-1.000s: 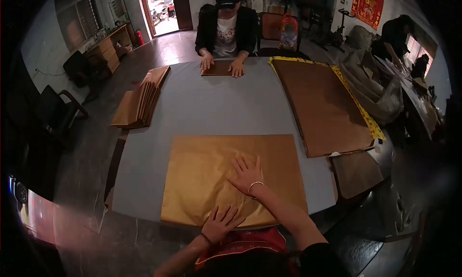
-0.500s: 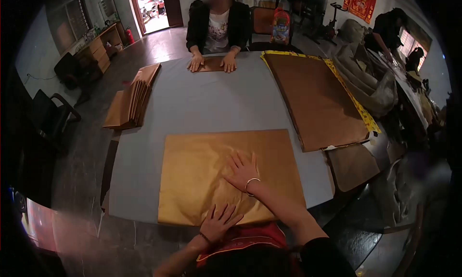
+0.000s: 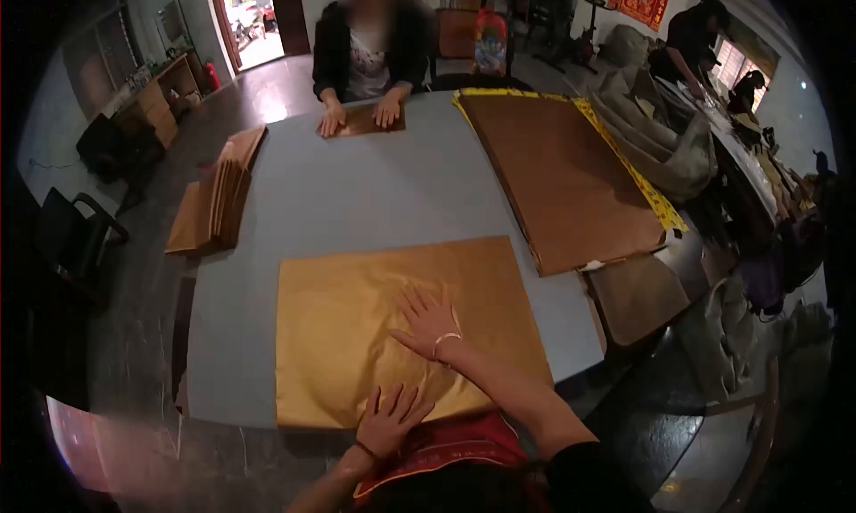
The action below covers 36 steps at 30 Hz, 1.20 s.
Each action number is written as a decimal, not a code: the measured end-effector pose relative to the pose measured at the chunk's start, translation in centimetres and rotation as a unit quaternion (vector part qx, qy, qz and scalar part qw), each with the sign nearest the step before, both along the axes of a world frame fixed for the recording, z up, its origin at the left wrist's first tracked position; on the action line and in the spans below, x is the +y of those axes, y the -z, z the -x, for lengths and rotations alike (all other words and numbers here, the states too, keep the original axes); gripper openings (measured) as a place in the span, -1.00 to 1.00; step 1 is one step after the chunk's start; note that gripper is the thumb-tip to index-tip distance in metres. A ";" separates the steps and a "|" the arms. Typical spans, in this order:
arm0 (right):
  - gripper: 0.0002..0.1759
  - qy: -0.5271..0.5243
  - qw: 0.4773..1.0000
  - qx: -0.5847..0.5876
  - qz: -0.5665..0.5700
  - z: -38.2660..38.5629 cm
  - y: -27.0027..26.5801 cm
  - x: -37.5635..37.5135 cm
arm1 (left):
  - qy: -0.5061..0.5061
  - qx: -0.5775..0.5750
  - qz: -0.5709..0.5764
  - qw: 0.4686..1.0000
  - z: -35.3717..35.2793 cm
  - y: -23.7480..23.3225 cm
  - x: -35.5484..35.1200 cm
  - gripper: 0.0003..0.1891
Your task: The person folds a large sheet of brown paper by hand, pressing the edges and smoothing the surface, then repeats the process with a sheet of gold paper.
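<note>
A large golden-brown sheet of paper (image 3: 330, 317) lies in front of me at the near edge of the table, with creases around its middle. My right hand (image 3: 426, 320), a bracelet on its wrist, rests flat on the centre of the sheet with fingers spread. At the near edge, my left hand (image 3: 390, 418) presses on the same sheet, its fingers also apart. Neither hand grips anything.
Grey cloth covers the table (image 3: 374, 192). A thick stack of brown sheets (image 3: 562, 174) sits on the right, folded brown paper pieces (image 3: 214, 196) on the left. Across from me a person (image 3: 370, 58) has both hands on a small brown folded piece (image 3: 364, 120).
The camera view has turned slightly, shifting the scene leftward. Both my hands stay on the sheet in nearly the same places. The person opposite shifts their hands only a little.
</note>
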State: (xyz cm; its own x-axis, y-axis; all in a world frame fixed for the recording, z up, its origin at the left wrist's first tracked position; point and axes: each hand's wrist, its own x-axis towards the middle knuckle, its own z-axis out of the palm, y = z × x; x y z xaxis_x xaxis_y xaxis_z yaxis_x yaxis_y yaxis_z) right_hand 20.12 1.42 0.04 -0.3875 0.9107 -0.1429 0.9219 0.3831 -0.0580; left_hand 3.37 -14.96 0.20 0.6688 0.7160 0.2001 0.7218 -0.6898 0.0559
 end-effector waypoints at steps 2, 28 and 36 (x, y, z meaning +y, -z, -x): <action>-0.16 -0.012 1.000 -0.009 -0.004 0.3 -0.3 0.4 | 0.004 0.041 -0.054 0.998 0.4 1.8 0.2 -0.48; -0.13 -0.017 0.999 0.019 -0.018 -0.2 0.9 0.3 | -0.007 0.033 -0.039 0.999 0.5 1.5 -0.2 -0.40; -0.11 -0.012 0.999 0.034 0.000 -0.3 0.8 0.2 | 0.015 -0.016 -0.001 1.000 0.6 1.6 -0.1 -0.39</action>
State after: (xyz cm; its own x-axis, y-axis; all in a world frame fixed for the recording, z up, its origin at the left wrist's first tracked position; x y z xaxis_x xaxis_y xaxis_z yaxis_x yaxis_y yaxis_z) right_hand 20.45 1.64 -0.71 -0.4171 0.9015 -0.1151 0.9068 0.4043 -0.1192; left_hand 2.78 -15.04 -1.36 0.6829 0.6957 0.2228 0.6990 -0.7109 0.0772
